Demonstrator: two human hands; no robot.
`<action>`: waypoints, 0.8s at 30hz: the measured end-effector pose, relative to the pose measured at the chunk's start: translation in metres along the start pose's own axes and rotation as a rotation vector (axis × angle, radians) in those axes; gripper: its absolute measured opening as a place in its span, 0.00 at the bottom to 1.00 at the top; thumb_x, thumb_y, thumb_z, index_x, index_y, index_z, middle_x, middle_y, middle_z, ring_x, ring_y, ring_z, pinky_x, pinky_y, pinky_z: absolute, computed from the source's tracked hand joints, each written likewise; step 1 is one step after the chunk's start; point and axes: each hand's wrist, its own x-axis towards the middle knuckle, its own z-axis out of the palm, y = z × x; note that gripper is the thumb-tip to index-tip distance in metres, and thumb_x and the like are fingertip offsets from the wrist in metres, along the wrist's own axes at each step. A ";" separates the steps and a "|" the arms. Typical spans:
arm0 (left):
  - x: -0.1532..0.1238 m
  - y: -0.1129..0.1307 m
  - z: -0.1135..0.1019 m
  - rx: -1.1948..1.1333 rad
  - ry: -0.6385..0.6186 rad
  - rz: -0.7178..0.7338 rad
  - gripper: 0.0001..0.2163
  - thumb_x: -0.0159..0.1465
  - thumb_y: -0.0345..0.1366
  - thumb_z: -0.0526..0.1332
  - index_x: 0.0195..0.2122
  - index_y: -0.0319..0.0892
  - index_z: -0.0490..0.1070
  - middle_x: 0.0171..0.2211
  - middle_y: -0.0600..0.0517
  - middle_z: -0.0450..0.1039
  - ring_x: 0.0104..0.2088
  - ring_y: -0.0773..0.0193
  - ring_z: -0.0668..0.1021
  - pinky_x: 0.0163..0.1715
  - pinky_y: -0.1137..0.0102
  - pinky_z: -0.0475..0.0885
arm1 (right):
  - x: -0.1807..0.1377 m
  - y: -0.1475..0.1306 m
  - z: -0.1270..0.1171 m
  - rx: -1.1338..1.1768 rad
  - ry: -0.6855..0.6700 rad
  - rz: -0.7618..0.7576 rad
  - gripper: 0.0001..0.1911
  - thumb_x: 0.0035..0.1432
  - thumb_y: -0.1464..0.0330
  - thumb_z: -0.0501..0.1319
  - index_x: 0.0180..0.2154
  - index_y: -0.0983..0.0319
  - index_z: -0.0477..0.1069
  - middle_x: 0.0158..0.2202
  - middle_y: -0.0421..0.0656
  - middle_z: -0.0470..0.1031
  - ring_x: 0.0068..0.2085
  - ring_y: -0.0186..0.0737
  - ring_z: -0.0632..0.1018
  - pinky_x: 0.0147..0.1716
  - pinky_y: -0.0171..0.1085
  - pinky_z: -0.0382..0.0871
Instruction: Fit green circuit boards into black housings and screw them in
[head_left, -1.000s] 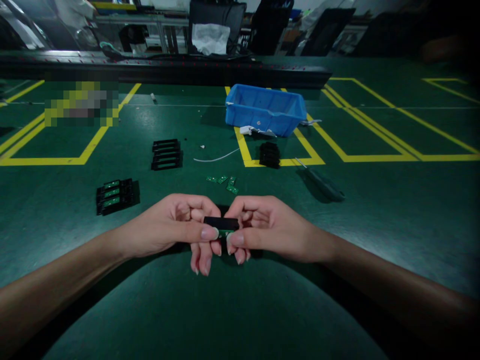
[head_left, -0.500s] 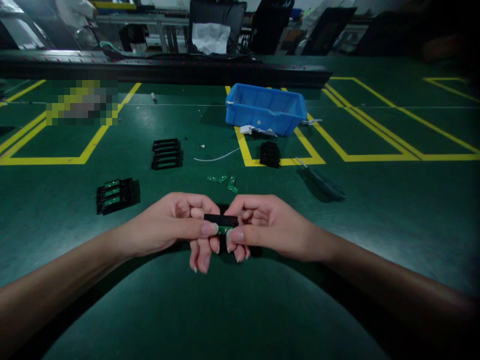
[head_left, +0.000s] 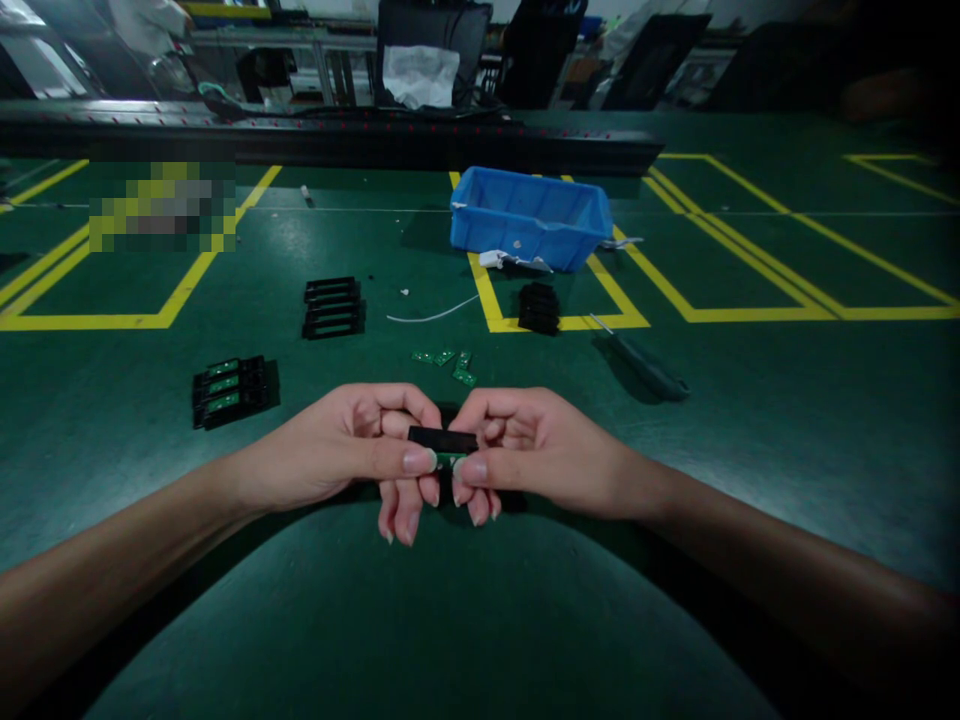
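Dim pic, far R nr-black.
Tabletop (head_left: 450, 620) glare L & R; shadows under L hand (head_left: 352, 440), R hand (head_left: 536, 445); far L patch (head_left: 161, 205) pixelated.

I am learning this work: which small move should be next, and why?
Perhaps press the green board gently into the black holder: the left hand and right hand grip them together, and a strip of board shows between the fingers, its seating unclear.

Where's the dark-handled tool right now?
Head view, right side: the dark-handled tool lies on the green surface beyond the right hand, right of the black parts.
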 end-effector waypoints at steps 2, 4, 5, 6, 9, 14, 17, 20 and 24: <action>0.000 -0.001 0.000 0.003 0.007 0.004 0.09 0.65 0.33 0.66 0.43 0.38 0.69 0.31 0.49 0.82 0.24 0.62 0.84 0.22 0.74 0.80 | 0.000 0.000 -0.001 -0.007 0.000 -0.002 0.10 0.59 0.70 0.70 0.39 0.67 0.72 0.30 0.42 0.80 0.28 0.31 0.81 0.28 0.28 0.73; 0.000 -0.001 0.000 0.013 0.015 0.008 0.08 0.66 0.33 0.66 0.43 0.38 0.69 0.31 0.49 0.82 0.24 0.62 0.84 0.22 0.74 0.80 | 0.000 0.000 -0.001 -0.018 -0.004 -0.004 0.11 0.59 0.70 0.70 0.39 0.67 0.72 0.30 0.42 0.80 0.29 0.31 0.81 0.28 0.28 0.73; -0.001 -0.001 0.000 0.020 0.016 0.012 0.08 0.66 0.33 0.66 0.43 0.38 0.69 0.31 0.49 0.82 0.24 0.63 0.84 0.23 0.74 0.80 | 0.000 0.000 -0.001 -0.021 -0.006 -0.004 0.11 0.59 0.69 0.70 0.39 0.67 0.72 0.30 0.42 0.80 0.29 0.31 0.81 0.28 0.28 0.74; -0.001 -0.001 0.000 0.025 0.017 0.016 0.07 0.66 0.33 0.65 0.43 0.38 0.69 0.31 0.49 0.82 0.25 0.63 0.84 0.23 0.74 0.80 | 0.000 0.000 -0.001 -0.024 -0.008 -0.006 0.11 0.59 0.69 0.70 0.39 0.67 0.72 0.30 0.42 0.80 0.29 0.31 0.80 0.28 0.28 0.73; -0.001 -0.001 0.001 0.032 0.017 0.026 0.07 0.67 0.33 0.64 0.44 0.38 0.69 0.32 0.48 0.82 0.25 0.63 0.84 0.23 0.75 0.79 | 0.000 0.000 -0.002 -0.023 -0.014 -0.014 0.10 0.60 0.69 0.69 0.40 0.67 0.72 0.30 0.43 0.80 0.29 0.31 0.80 0.29 0.28 0.73; -0.001 -0.001 0.003 0.038 0.030 0.036 0.08 0.67 0.34 0.64 0.44 0.37 0.68 0.31 0.47 0.81 0.24 0.61 0.84 0.21 0.74 0.79 | -0.001 0.000 -0.001 -0.034 -0.002 -0.016 0.10 0.61 0.68 0.69 0.40 0.67 0.72 0.31 0.43 0.80 0.30 0.31 0.80 0.29 0.28 0.73; -0.001 -0.001 0.004 0.037 0.043 0.038 0.08 0.67 0.34 0.64 0.43 0.37 0.68 0.31 0.47 0.81 0.24 0.60 0.84 0.21 0.74 0.79 | -0.001 0.000 0.000 -0.034 0.009 -0.021 0.11 0.60 0.67 0.69 0.40 0.66 0.71 0.31 0.43 0.79 0.30 0.31 0.80 0.29 0.29 0.73; 0.000 0.000 0.005 0.028 0.047 0.039 0.07 0.67 0.34 0.64 0.42 0.37 0.69 0.31 0.47 0.82 0.25 0.61 0.84 0.21 0.75 0.79 | -0.001 -0.001 0.001 -0.046 0.018 -0.020 0.12 0.60 0.67 0.70 0.39 0.67 0.71 0.31 0.43 0.79 0.29 0.31 0.79 0.28 0.28 0.73; 0.001 0.000 0.005 0.033 0.040 0.041 0.06 0.68 0.33 0.63 0.42 0.38 0.69 0.31 0.48 0.82 0.26 0.62 0.84 0.23 0.76 0.79 | -0.001 -0.002 0.000 -0.049 0.015 -0.012 0.12 0.60 0.67 0.70 0.40 0.67 0.71 0.32 0.44 0.79 0.30 0.31 0.79 0.29 0.28 0.73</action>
